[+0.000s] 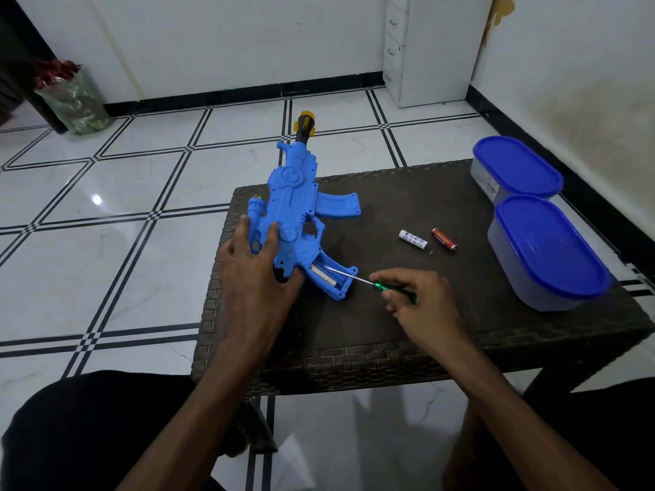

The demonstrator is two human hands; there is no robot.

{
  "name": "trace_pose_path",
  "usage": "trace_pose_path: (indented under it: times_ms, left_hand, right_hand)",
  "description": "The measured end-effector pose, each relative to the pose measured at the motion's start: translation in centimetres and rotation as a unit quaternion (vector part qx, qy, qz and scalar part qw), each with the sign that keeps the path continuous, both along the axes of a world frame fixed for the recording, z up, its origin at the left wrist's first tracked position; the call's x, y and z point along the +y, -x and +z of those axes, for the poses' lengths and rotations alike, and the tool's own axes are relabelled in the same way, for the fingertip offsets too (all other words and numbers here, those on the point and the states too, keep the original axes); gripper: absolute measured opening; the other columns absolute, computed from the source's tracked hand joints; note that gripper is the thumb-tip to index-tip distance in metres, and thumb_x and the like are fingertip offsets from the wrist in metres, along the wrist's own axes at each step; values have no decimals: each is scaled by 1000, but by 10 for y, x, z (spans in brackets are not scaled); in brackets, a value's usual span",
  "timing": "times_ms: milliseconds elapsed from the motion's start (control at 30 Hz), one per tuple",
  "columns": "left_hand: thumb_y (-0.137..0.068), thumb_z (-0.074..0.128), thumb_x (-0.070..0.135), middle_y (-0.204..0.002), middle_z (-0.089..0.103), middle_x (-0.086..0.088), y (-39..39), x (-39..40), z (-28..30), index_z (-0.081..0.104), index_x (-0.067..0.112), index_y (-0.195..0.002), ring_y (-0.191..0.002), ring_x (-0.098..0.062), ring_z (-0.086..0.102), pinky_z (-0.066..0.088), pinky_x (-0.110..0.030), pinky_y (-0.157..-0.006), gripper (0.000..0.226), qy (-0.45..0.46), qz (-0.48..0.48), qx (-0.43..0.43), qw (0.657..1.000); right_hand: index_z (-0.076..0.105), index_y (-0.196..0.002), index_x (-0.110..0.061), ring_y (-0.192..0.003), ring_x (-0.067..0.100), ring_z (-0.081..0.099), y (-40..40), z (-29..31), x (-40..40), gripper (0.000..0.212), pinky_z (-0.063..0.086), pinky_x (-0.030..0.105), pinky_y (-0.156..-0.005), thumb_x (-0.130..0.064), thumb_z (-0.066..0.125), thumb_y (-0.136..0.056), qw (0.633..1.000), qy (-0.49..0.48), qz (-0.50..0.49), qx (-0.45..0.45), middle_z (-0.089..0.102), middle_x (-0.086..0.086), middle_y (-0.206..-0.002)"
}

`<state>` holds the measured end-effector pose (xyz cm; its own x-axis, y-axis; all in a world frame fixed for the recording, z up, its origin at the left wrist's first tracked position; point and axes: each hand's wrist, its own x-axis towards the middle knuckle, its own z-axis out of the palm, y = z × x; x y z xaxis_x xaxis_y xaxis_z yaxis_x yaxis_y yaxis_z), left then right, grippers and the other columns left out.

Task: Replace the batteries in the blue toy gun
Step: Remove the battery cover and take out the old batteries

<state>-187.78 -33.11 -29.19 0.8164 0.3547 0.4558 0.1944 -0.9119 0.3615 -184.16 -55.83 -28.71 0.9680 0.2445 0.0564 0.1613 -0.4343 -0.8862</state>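
Left hand (253,256) presses the toy gun (294,210) to the bench (390,320); right hand (414,295) pinches a screwdriver (368,281), tip seemingly inside the open grip compartment nearest it.

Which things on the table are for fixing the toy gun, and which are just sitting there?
For the job:
blue toy gun
screwdriver
white battery
red battery
small screw

Just sitting there:
two blue-lidded tubs
glass vase on the floor
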Motion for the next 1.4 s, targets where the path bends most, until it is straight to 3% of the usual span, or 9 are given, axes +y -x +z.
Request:
trace_pose_path:
  times_ms: [167, 367, 567, 734, 900, 1000, 1100, 1400]
  left_hand:
    - [-74, 74, 41, -157, 23, -11, -2, 0, 0, 46, 23, -141, -135, -36, 31, 37, -48, -105, 75, 14, -3, 24, 1000]
    - [-75, 72, 42, -158, 24, -7, -3, 4, -4, 46, 27, -142, -138, -32, 34, 39, -50, -107, 73, 80, -8, 85, 993]
    - [-77, 71, 45, -154, 33, -5, -2, 1, -9, 47, 27, -142, -133, -28, 42, 41, -43, -105, 72, 92, -16, 114, 989]
    - [-78, 71, 48, -152, 37, -6, 3, 4, -10, 49, 26, -140, -133, -27, 42, 40, -43, -106, 69, 71, -32, 117, 990]
    - [-79, 74, 42, -131, 58, 1, 9, 3, -5, 67, 24, -121, -122, -22, 50, 40, -34, -99, 47, -4, -98, 39, 994]
    - [-79, 75, 40, -113, 66, 6, 10, 0, -3, 75, 24, -105, -108, -19, 56, 47, -34, -89, 30, -31, -137, 31, 990]
    - [-79, 75, 38, -107, 67, 9, 11, -3, -1, 76, 25, -100, -101, -17, 58, 47, -33, -84, 25, -37, -151, 47, 987]
    - [-84, 71, 36, -101, 69, 10, 10, -4, 1, 76, 25, -97, -91, -16, 61, 49, -33, -76, 18, -45, -161, 62, 984]
  right_hand:
    - [75, -100, -24, -62, -9, 59, -6, 4, 3, 32, 44, 4, -63, 2, 61, -87, 1000, 3, 0, -10, 69, -14, -82]
    - [74, -102, -25, -79, 1, 65, -14, 13, 3, 25, 57, 29, -82, -6, 66, -87, 999, -25, 23, -24, 71, -11, -95]
    - [70, -88, -26, -79, 10, 68, -25, 11, 5, 16, 58, 46, -77, -10, 72, -83, 997, -70, -6, -21, 69, -13, -82]
    - [66, -81, -30, -74, 15, 69, -29, 10, 11, 17, 60, 45, -71, -15, 74, -81, 996, -89, -24, -21, 69, -7, -78]
    - [66, -80, -26, -59, 12, 68, -31, 17, 17, 16, 52, 24, -54, -12, 74, -82, 994, -101, -17, -32, 70, -4, -70]
    - [66, -83, -23, -70, 16, 69, -32, 19, 22, 14, 57, 34, -64, -11, 74, -82, 996, -86, -7, -32, 71, -3, -78]
    - [67, -87, -17, -78, 20, 69, -32, 23, 28, 11, 59, 44, -74, -10, 74, -83, 996, -78, 5, -33, 70, 0, -85]
    - [66, -87, -15, -77, 17, 69, -35, 28, 28, 10, 59, 44, -72, -9, 74, -83, 996, -54, -15, -64, 70, -1, -83]
